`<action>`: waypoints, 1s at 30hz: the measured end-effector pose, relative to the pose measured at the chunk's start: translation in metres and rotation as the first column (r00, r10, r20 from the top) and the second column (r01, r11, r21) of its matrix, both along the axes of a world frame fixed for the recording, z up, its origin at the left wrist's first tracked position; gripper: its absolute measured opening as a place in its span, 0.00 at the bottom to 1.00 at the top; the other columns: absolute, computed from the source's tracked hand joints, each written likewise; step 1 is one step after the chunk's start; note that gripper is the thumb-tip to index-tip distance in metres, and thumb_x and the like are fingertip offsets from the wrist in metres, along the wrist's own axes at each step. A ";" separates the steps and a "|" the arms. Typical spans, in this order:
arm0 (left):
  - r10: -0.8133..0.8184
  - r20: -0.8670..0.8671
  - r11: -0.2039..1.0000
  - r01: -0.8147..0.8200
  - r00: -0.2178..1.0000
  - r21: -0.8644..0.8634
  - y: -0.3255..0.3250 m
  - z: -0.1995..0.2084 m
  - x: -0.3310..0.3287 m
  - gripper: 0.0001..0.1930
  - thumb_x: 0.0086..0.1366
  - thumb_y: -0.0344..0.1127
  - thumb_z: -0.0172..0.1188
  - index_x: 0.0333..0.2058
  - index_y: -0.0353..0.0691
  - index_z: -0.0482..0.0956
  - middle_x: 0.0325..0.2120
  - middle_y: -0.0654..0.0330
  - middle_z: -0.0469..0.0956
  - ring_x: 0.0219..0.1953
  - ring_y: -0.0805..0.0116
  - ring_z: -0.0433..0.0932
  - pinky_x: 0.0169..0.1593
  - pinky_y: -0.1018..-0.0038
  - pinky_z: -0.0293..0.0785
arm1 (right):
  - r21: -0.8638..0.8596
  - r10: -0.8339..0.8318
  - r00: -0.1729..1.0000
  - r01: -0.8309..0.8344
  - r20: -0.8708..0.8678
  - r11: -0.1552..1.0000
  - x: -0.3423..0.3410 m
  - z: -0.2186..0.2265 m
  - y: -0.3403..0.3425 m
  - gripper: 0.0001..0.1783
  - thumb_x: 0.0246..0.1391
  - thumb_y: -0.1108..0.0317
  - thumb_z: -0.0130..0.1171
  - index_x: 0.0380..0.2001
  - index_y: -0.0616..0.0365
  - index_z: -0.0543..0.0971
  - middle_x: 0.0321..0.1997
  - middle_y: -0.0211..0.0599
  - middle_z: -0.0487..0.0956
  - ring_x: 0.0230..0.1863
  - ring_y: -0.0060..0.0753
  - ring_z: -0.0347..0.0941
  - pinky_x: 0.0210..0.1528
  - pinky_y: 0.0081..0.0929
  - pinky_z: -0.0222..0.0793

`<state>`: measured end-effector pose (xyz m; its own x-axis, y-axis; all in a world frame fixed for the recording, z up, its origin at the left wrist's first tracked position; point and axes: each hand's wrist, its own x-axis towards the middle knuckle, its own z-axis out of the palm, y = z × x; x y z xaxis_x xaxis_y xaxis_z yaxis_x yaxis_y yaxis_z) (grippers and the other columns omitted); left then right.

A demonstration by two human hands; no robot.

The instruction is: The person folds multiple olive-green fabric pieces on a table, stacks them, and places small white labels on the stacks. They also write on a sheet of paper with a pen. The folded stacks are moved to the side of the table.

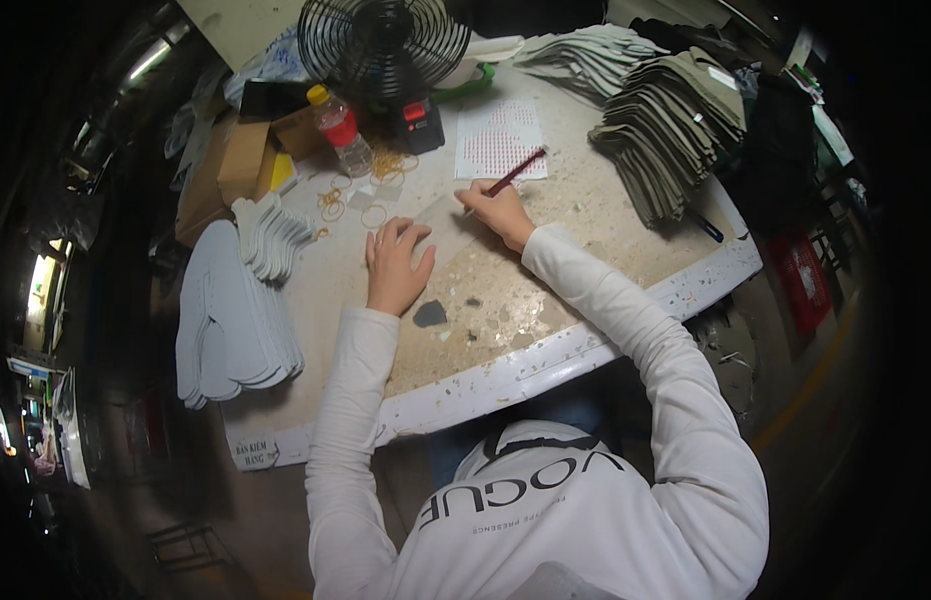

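Observation:
My right hand (pixel 498 218) pinches a dark red pen (pixel 517 172), its upper end slanting away to the right over a sheet of paper (pixel 475 125) covered in rows of red marks. The pen's tip is hard to make out near the fingers. To the left, my left hand (pixel 393 272) lies palm down on the worktable with its fingers spread. Something pale or see-through appears to lie between the two hands, too faint to name. Just below the left hand is a small dark grey scrap (pixel 430 314).
Stacks of light grey cut pieces (pixel 220 310) stand at left, and olive ones (pixel 665 130) at the far right. At the back are a black fan (pixel 383 45), a yellow-capped bottle (pixel 343 135) and rubber bands (pixel 393 163). The table's white front edge (pixel 515 368) is nearest me.

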<state>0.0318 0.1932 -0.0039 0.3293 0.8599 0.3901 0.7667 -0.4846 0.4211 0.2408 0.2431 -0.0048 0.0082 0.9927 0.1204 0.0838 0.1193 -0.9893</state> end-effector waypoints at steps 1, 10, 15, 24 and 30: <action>-0.007 0.028 0.998 0.005 1.000 0.057 0.001 0.000 0.001 0.14 0.57 0.37 0.61 0.43 0.47 0.78 0.50 0.58 0.70 0.60 0.56 0.64 0.65 0.47 0.49 | -0.112 -0.018 0.985 -0.001 -0.172 0.994 0.007 0.009 0.007 0.17 0.58 0.53 0.57 0.28 0.55 0.79 0.22 0.37 0.81 0.14 0.21 0.67 0.19 0.21 0.61; -0.033 0.154 0.979 0.001 0.988 0.204 0.008 -0.001 0.000 0.06 0.56 0.32 0.60 0.34 0.46 0.81 0.44 0.61 0.72 0.55 0.58 0.69 0.66 0.51 0.51 | -0.052 -0.441 0.895 0.438 -0.071 0.897 0.089 0.117 0.129 0.32 0.53 0.41 0.61 0.47 0.60 0.79 0.33 0.39 0.84 0.27 0.25 0.79 0.29 0.21 0.71; -0.033 0.159 0.967 -0.009 0.987 0.255 0.009 0.001 -0.004 0.07 0.56 0.31 0.60 0.35 0.46 0.81 0.45 0.61 0.72 0.53 0.58 0.70 0.65 0.53 0.53 | -0.163 -0.267 0.934 0.233 -0.238 0.959 0.084 0.114 0.160 0.16 0.55 0.56 0.59 0.30 0.62 0.78 0.26 0.37 0.82 0.18 0.25 0.77 0.17 0.17 0.65; -0.045 0.466 0.948 -0.110 0.884 0.300 -0.004 0.018 0.011 0.33 0.57 0.24 0.61 0.61 0.39 0.59 0.55 0.49 0.64 0.50 0.56 0.74 0.52 0.66 0.72 | 0.321 -0.337 0.928 0.372 -0.160 0.871 0.117 0.109 -0.007 0.12 0.62 0.64 0.55 0.27 0.58 0.72 0.22 0.32 0.79 0.19 0.18 0.75 0.19 0.13 0.64; 0.258 0.943 0.670 0.664 0.212 -0.332 -0.027 0.032 0.076 0.44 0.67 0.33 0.58 0.69 0.48 0.32 0.56 0.45 0.64 0.51 0.57 0.75 0.56 0.66 0.72 | 0.250 -0.305 0.900 0.388 -0.312 0.887 0.083 0.064 -0.129 0.11 0.64 0.62 0.53 0.34 0.59 0.74 0.22 0.28 0.77 0.18 0.13 0.71 0.19 0.09 0.59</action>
<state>0.1074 0.1659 0.0285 0.3607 0.9326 0.0135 -0.4615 0.1659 0.8715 0.3239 0.1139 0.0595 0.4164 0.8366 0.3560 -0.0767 0.4225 -0.9031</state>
